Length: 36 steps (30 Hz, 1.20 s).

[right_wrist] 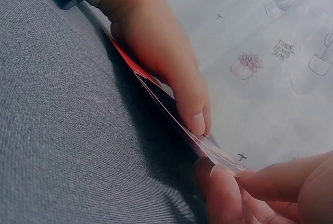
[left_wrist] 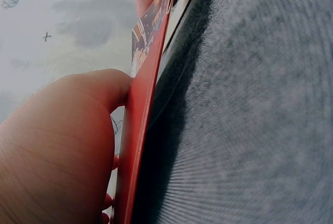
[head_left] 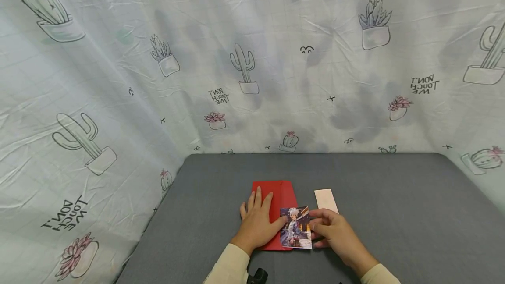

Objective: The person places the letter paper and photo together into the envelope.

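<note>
A red envelope (head_left: 272, 194) lies on the grey table, its flap side to the right. My left hand (head_left: 258, 225) rests flat on it with spread fingers, the thumb on the left edge of a glossy picture card (head_left: 296, 231) showing a figure in a white hat. That card overlaps the envelope's right part. My right hand (head_left: 335, 233) pinches the card's right edge between thumb and fingers. In the right wrist view several thin layers show at the card's edge (right_wrist: 208, 148). The left wrist view shows the red envelope (left_wrist: 138, 109) edge-on beside my left thumb.
A pale pink paper rectangle (head_left: 325, 200) lies just beyond my right hand, its near end hidden by the fingers. The grey table (head_left: 394, 196) reaches back to a cactus-print cloth (head_left: 276, 100). A black device (head_left: 258, 275) sits at my left wrist.
</note>
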Each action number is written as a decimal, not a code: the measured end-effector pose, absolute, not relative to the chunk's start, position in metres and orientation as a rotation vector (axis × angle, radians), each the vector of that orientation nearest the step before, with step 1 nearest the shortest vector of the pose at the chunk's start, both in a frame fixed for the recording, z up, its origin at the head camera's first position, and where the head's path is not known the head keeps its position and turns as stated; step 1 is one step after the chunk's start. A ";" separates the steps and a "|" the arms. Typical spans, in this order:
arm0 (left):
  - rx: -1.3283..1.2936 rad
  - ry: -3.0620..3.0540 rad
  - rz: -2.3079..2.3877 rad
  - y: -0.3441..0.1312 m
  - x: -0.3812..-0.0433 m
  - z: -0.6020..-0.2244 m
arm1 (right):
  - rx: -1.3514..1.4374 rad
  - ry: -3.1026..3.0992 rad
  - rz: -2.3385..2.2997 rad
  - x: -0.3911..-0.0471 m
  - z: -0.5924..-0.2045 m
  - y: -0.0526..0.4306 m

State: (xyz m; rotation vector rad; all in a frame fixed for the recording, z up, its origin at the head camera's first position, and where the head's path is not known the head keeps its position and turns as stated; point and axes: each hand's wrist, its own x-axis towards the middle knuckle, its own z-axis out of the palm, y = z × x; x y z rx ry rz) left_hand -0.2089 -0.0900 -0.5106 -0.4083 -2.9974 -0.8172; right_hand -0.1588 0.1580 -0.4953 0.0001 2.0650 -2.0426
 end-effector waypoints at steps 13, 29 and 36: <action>-0.418 -2.990 -0.816 -0.090 -0.209 -0.512 | -0.042 2.074 -2.002 -0.155 -0.495 0.155; -0.430 -2.987 -0.814 -0.088 -0.207 -0.512 | -0.104 2.033 -1.900 -0.153 -0.491 0.168; -0.439 -2.988 -0.819 -0.089 -0.206 -0.511 | -0.133 1.983 -1.900 -0.152 -0.489 0.171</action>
